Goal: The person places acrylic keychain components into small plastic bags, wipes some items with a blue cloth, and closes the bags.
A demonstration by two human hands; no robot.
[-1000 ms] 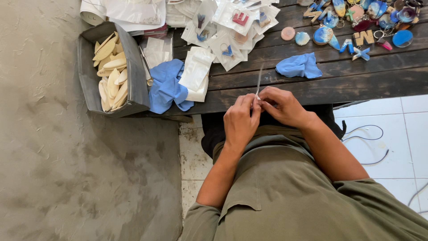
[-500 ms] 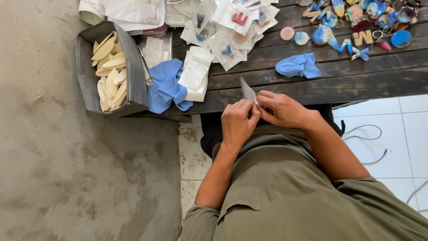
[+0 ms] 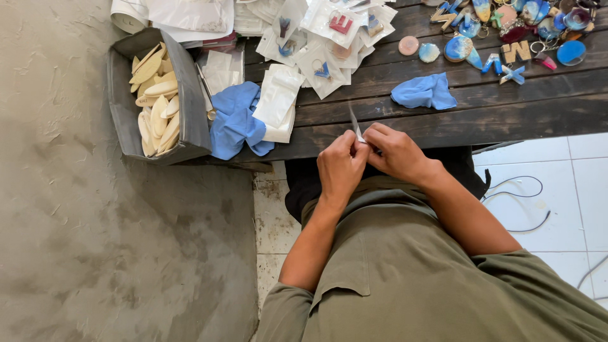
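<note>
Over at the left, a grey box (image 3: 190,95) keeps pale wooden blanks (image 3: 155,95) gathered, with a blue cloth (image 3: 235,123) just beside it. Both hands meet at the dark table's (image 3: 506,120) edge: the left hand (image 3: 341,168) and right hand (image 3: 398,152) pinch a small clear packet (image 3: 356,126) upright between fingertips, seemingly to work it open. Finished trinkets (image 3: 506,28) lie farther right.
</note>
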